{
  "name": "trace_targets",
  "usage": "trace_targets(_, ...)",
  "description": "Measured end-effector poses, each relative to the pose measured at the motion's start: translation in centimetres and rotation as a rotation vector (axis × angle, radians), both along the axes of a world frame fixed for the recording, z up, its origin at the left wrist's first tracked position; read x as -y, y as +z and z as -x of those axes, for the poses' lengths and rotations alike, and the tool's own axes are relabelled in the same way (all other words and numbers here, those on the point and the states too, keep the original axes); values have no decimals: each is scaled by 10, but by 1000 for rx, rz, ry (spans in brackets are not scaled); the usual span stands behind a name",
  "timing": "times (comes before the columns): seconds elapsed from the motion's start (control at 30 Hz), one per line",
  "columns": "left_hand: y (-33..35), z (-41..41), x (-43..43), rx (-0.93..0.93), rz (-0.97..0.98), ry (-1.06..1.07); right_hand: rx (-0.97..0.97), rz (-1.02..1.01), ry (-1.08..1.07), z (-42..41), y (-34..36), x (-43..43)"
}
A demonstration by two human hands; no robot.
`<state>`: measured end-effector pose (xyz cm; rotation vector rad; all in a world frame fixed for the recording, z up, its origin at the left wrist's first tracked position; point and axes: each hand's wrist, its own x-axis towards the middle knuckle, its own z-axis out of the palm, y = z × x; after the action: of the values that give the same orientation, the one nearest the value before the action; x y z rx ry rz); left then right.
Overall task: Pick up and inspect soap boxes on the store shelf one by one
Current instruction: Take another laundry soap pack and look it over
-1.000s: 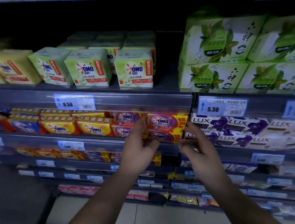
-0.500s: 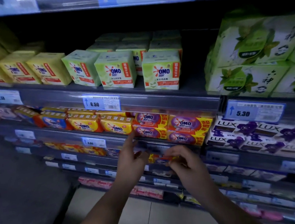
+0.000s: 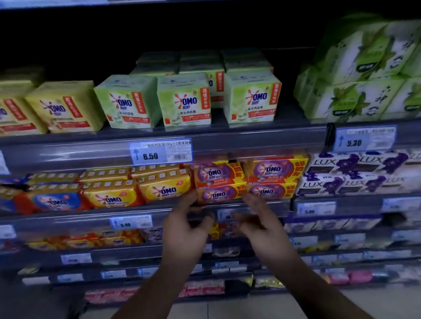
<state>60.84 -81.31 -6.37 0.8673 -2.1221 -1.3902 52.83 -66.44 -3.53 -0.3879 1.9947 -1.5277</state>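
Left hand (image 3: pixel 186 230): grip wide, empty, fingertips at soap pack (image 3: pixel 220 194) left edge.
Right hand (image 3: pixel 262 223): grip loosely curled, empty, just below pack.

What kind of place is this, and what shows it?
Most likely a supermarket soap aisle: grey shelves carry rows of green OMO soap boxes and white LUX boxes with purple flowers, and blue-edged price tags, one reading 8.50, sit on the shelf rails.
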Motion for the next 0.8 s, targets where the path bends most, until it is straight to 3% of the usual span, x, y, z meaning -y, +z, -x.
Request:
trace_targets(0.27, 1, 26, 22, 62, 205, -48, 42, 70, -29, -1, 5, 8)
trace_targets(0.43, -1, 36, 19, 90, 203, -23, 29, 68, 31, 1, 3, 5)
trace_targets(0.6, -3, 46, 21, 130, 103, -37, 76, 91, 31, 7, -7, 0)
trace_targets(0.8, -9, 45, 22, -41, -114, 8, 136, 94, 48, 21, -9, -7)
